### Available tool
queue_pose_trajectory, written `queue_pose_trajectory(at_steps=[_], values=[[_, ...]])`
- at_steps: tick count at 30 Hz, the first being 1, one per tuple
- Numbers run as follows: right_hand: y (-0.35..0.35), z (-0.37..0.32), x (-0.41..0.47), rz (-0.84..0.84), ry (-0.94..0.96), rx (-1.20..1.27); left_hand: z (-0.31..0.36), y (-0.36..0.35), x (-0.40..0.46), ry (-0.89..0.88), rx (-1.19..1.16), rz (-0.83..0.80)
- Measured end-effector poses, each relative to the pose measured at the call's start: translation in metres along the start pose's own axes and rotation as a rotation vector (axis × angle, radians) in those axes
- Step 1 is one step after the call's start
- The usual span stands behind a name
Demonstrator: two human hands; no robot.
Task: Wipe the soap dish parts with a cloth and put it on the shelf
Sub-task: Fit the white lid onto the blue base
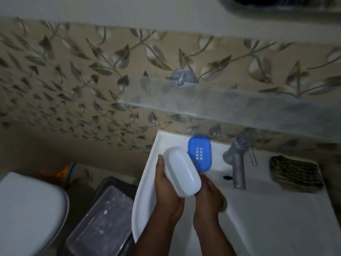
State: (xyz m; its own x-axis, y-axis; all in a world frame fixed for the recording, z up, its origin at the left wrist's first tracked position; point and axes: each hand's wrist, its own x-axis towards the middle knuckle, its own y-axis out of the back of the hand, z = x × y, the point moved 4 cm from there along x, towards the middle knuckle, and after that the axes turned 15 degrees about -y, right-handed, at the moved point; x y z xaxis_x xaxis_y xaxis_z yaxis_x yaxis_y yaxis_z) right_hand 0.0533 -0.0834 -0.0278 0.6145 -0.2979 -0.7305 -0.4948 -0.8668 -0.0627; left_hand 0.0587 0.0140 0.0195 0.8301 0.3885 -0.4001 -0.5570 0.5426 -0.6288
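Over the left part of the white sink (147, 182), my left hand (167, 191) grips a white oval soap dish part (181, 170) from below and from its left side. My right hand (208, 194) holds the blue soap dish part (200, 153), whose middle has a grid of small holes; the white part hides its lower edge and my right fingers. A dark striped cloth (295, 173) lies on the sink's right rim, apart from both hands. The glass shelf (230, 106) runs along the patterned wall above the sink.
A metal tap (239, 163) stands at the back of the sink between my hands and the cloth. A toilet lid (27, 209) is at the lower left. A dark plastic bin (103, 218) sits on the floor beside the sink.
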Motion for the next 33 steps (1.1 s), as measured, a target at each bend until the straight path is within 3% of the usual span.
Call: queue_pose_trajectory(at_steps=[4,8,15,25,30,33], values=[[-0.007,0.004,0.032,0.118,-0.125,-0.027,-0.012,0.013,0.016,0.014,0.000,-0.026],[-0.014,0.005,0.045,0.130,-0.223,0.007,-0.013,0.020,0.024,0.012,0.060,-0.008],[-0.012,0.001,0.042,0.102,-0.071,0.166,-0.010,0.023,0.032,0.029,0.008,-0.041],[0.017,-0.025,-0.045,0.076,0.539,-0.062,0.016,0.014,0.009,0.062,-0.102,-0.117],[0.037,-0.037,-0.102,0.113,1.059,-0.305,0.042,-0.002,-0.025,0.073,-0.099,-0.064],[0.047,-0.057,-0.139,0.038,1.324,-0.398,0.066,-0.025,-0.060,0.039,-0.001,-0.140]])
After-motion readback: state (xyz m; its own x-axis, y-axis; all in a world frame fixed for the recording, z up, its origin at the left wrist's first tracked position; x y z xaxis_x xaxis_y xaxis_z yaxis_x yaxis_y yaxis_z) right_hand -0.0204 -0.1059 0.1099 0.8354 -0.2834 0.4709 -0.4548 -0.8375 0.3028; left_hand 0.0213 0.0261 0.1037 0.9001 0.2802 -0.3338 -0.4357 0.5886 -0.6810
